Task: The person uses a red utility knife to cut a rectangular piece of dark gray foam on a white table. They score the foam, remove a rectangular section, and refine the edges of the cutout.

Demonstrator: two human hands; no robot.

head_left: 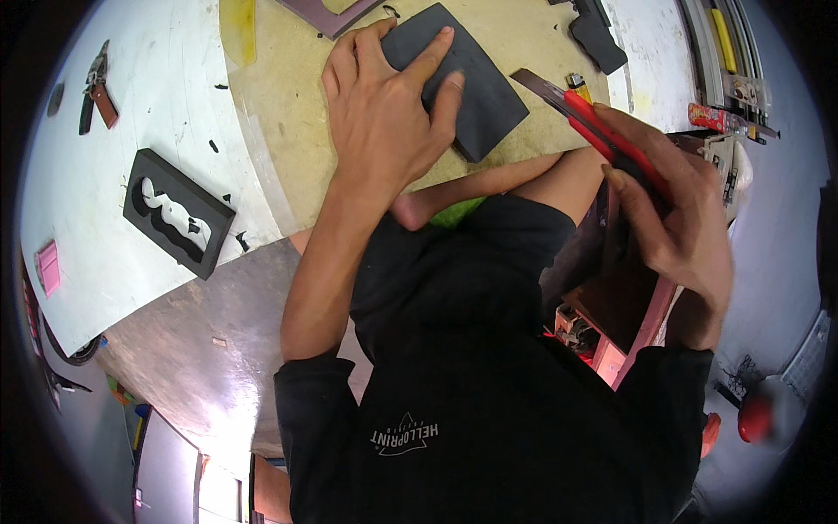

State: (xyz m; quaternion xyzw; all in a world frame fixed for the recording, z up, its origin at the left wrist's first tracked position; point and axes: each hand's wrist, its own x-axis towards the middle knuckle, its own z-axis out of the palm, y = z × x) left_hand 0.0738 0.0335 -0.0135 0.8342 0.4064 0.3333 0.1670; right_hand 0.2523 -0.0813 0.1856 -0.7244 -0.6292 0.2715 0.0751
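Note:
My left hand holds down a dark grey rectangular foam block. Its thumb and index finger press on the top face, and the other fingers curl at the block's left edge. To the right, my right hand is closed around a red utility knife. The knife's blade is out, pointing up and left toward the block, apart from it. Left of my left forearm lies a dark foam frame with a wavy cut-out through its middle.
A yellowish mat covers part of the white table. Pliers and a pink piece lie at the left. Black foam scraps are scattered about. Behind the block are a mauve frame, a dark foam piece and a yellow lighter.

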